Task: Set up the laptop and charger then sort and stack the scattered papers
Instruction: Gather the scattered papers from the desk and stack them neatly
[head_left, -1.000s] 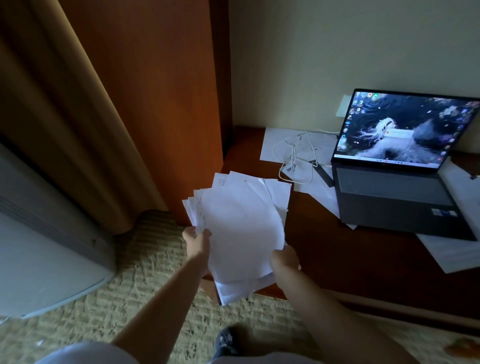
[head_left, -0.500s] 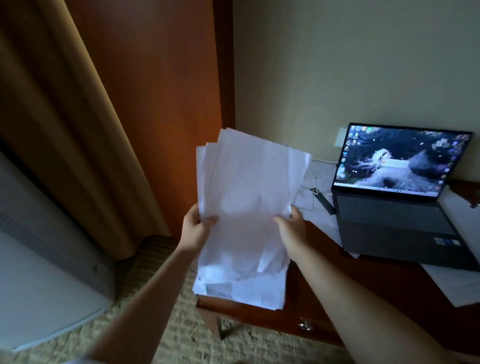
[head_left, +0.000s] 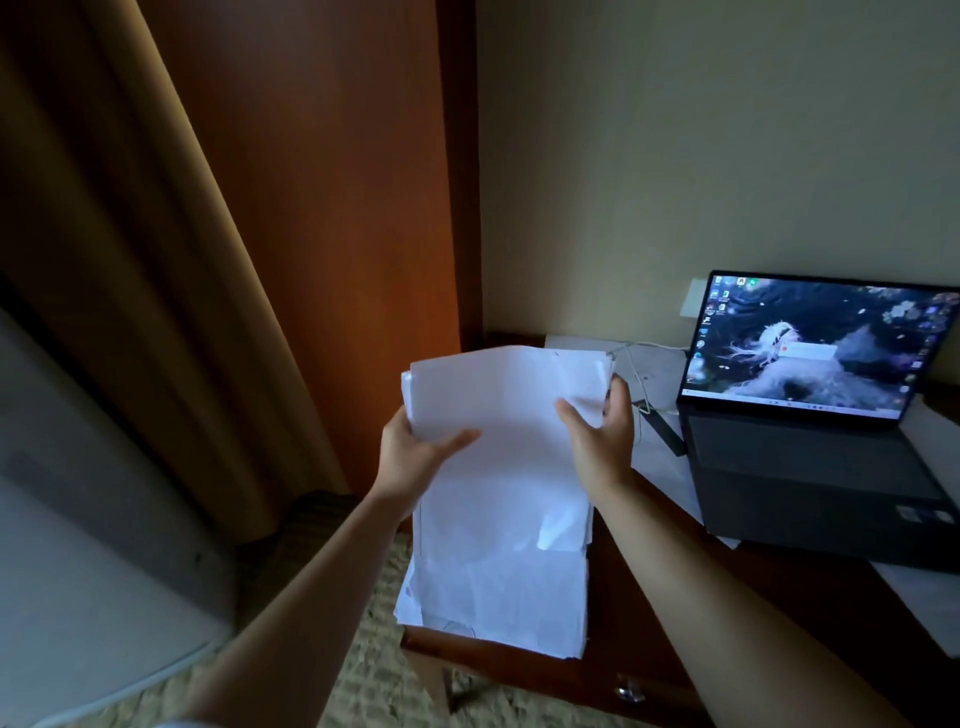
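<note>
Head cam, one frame. L hand (head_left: 410, 452) gripped the paper stack (head_left: 498, 493) at its left edge, thumb curled over the top sheet; R hand (head_left: 602, 436) gripped the right edge near the top corner, thumb on the front, fingers wrapped behind. Stack was held roughly upright over the desk (head_left: 649, 613), at its front-left corner; whether the lower edge touched the wood I couldn't tell. Sheets were uneven: lower ones fanned out at the bottom, one corner folded mid-stack. My read: squaring step in hand. To do it well, I'd loosen both grips a bit, tap the bottom edge on the desk so sheets drop level, then tap a side edge, keeping thumbs light so nothing creases; flatten the folded corner first. Laptop (head_left: 810, 415) sat open, screen lit, toward the desk's back-right; white charger cable (head_left: 641, 379) looped just left of it over loose sheets (head_left: 660, 457) not yet collected. More sheets (head_left: 930, 597) stuck out from under the laptop's right side — those need the laptop lifted. Risk: stack so near the front-left corner could slip to the carpet (head_left: 379, 670). Curtain (head_left: 171, 260) and wood panel (head_left: 343, 208) to the left, clear of the work.
</note>
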